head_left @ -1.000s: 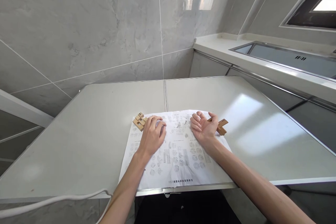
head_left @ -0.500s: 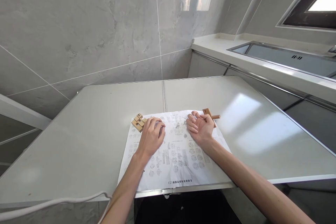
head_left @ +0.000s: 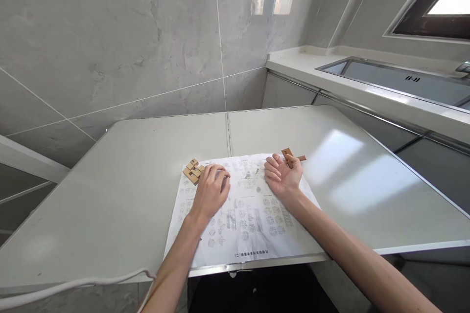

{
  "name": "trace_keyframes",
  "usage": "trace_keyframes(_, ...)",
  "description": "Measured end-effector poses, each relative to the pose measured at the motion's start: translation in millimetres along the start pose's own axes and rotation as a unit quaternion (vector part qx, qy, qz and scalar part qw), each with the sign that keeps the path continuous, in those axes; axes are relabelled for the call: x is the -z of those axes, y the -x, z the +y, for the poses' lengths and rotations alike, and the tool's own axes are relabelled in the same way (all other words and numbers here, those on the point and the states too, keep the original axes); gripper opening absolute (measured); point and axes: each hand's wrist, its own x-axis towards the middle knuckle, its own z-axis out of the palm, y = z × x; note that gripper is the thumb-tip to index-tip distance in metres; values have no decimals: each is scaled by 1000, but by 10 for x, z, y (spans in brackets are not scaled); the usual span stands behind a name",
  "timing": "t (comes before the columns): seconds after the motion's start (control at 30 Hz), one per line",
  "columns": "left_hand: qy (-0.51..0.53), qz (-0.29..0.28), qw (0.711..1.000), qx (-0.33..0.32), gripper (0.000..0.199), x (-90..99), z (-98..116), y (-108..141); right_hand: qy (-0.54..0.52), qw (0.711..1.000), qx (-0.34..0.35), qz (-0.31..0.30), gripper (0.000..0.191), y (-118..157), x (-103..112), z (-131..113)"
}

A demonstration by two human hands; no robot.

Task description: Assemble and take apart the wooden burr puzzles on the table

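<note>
Left hand (head_left: 211,190) and right hand (head_left: 283,178) are seen bare. Slim fingers (head_left: 270,174) are shown; nails too small to be made out. Just behind the fingers, slender wrists (head_left: 293,199) are seen, widened farther back into a left forearm (head_left: 179,257) and a right forearm (head_left: 348,247), both uncovered right to the frame edge. Farthest from the fingers, between the forearms, plain black clothing (head_left: 286,293) is worn, marked by a small pale spot (head_left: 254,290); garment type can't be told.
</note>
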Motion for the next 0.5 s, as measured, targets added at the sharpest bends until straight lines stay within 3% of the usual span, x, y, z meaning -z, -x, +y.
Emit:
trace_keyframes(0.23, 7, -4, 1000, 4, 19, -7, -12, 7, 25, 998, -21, -60, 7, 2, -44, -35)
trace_keyframes(0.37, 17, -4, 1000, 2, 19, 7, -6, 0, 77, 985, -88, -124, 5, 44, -143, 17)
trace_keyframes(0.5, 78, -5, 997, 28, 16, 45, 69, -29, 148, 950, -188, -200, 15, 88, -178, 117)
